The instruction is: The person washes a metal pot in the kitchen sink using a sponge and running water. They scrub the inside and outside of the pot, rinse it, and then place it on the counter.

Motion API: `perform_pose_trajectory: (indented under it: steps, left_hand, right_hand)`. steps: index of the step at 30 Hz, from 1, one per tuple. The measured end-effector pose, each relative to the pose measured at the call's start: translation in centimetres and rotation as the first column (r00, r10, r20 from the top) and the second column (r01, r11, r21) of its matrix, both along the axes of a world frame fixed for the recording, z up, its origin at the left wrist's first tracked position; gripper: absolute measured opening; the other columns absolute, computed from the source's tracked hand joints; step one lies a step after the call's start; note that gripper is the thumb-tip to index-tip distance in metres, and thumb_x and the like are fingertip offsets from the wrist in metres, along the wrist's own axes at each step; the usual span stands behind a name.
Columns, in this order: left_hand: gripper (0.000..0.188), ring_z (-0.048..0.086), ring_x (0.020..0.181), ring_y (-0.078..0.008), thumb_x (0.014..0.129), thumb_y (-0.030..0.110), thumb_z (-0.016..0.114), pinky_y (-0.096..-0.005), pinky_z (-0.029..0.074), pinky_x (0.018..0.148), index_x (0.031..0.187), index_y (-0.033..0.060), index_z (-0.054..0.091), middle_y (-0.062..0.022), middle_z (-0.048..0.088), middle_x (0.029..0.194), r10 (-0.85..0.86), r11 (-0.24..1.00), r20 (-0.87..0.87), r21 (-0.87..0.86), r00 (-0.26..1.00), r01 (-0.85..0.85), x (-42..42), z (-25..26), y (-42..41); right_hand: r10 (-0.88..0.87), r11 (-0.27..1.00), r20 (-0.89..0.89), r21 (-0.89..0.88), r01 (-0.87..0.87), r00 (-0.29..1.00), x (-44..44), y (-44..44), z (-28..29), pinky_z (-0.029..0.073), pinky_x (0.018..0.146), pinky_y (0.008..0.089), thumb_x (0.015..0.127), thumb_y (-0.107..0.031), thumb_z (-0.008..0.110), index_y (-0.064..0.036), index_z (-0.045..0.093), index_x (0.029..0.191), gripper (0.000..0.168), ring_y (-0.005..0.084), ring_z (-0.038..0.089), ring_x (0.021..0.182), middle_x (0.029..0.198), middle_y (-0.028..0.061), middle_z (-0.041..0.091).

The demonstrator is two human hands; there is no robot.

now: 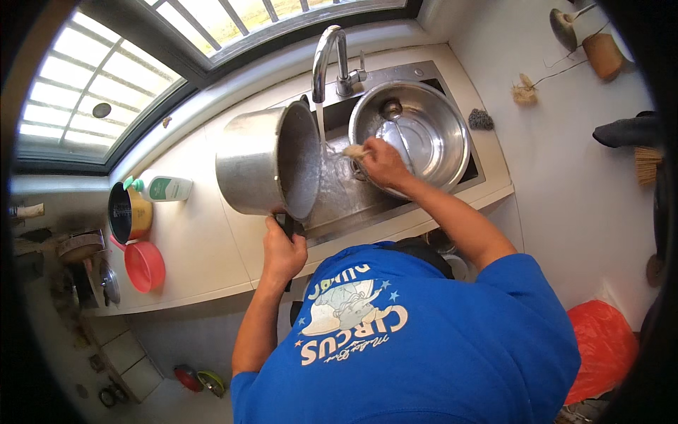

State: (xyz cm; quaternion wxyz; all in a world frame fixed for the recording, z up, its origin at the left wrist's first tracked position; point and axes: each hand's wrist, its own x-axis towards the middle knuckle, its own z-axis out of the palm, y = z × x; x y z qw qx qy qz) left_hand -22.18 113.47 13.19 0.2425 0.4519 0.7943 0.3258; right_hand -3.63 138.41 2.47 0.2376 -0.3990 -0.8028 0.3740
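Observation:
My left hand (284,245) grips the black side handle (284,224) of a large metal pot (248,161). The pot lies tipped on its side at the sink's left edge, its mouth facing right. In my right hand (382,163) is a tan scrubber (355,151), probably a loofah, over the sink (339,204). Water (321,127) runs from the chrome faucet (329,58) just past the pot's mouth. A wide steel basin (439,132) sits at the sink's right side with a metal ladle (393,112) inside, partly behind my right hand.
Left on the counter (209,254) are a green-and-white pump bottle (168,188), a rice cooker inner pot (139,212) and a red plastic dipper (145,266). A steel wool pad (481,120) rests right of the sink. Utensils, including a ladle (563,31), hang on the right wall.

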Motion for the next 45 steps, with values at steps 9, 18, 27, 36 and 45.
perform_pose_trajectory:
  steps: [9,18,27,36,45]
  left_hand:
    - [0.043,0.063,0.085,-0.0546,0.081,-0.004,0.053,-0.0556,0.050,0.073,0.120,-0.0120,0.038,-0.0366,0.061,0.092,0.071,0.991,-0.271,-0.091,0.960,-0.099,-0.4,-0.6,-1.6]
    - [0.049,0.061,0.089,-0.0558,0.083,-0.003,0.053,-0.0559,0.049,0.077,0.127,-0.0126,0.035,-0.0380,0.060,0.096,0.209,0.978,-0.393,0.082,0.896,-0.192,-1.6,-0.9,-3.9]
    - [0.034,0.065,0.068,-0.0362,0.083,0.001,0.060,-0.0447,0.052,0.062,0.112,-0.0067,0.046,-0.0211,0.062,0.081,0.417,0.906,-0.132,0.138,0.899,-0.400,-3.9,-0.5,-7.7]
    - [0.008,0.040,0.047,-0.0067,0.090,0.002,0.056,-0.0239,0.035,0.042,0.094,-0.0046,0.053,-0.0003,0.046,0.062,0.378,0.789,0.780,0.010,0.499,-0.614,-6.3,1.6,-11.9]
    - [0.015,0.042,0.049,-0.0070,0.091,0.009,0.058,-0.0238,0.037,0.044,0.091,-0.0053,0.055,-0.0003,0.047,0.062,0.298,0.762,0.857,0.052,0.422,-0.645,-7.1,-1.6,-14.9]
  right_hand:
    - [-0.198,0.970,0.552,-0.007,0.242,0.810,9.1,6.2,-9.1,0.048,0.095,0.0564,0.088,-0.023,0.058,0.000,0.054,0.121,0.040,0.0480,0.060,0.109,0.119,0.0337,0.054]
    - [-0.045,0.990,0.693,-0.067,0.126,0.719,7.7,4.6,-13.4,0.050,0.092,0.0569,0.089,-0.017,0.056,-0.001,0.053,0.125,0.040,0.0494,0.063,0.106,0.114,0.0339,0.063]
    - [-0.555,0.480,0.039,-0.801,0.358,0.831,6.9,4.9,-5.4,0.029,0.037,0.0234,0.094,-0.020,0.052,-0.005,0.055,0.091,0.016,0.0109,0.037,0.044,0.064,0.0008,0.045]
    - [-0.606,0.224,-0.421,-0.904,-0.363,0.675,6.1,1.6,4.3,0.033,0.040,0.0222,0.098,-0.018,0.046,-0.003,0.048,0.104,0.016,0.0094,0.041,0.056,0.086,0.0097,0.052]
    - [-0.483,0.034,-0.468,-0.854,-0.518,0.740,-0.3,-0.6,6.3,0.033,0.042,0.0186,0.103,-0.013,0.054,0.000,0.053,0.119,0.020,0.0066,0.039,0.058,0.091,0.0091,0.054]
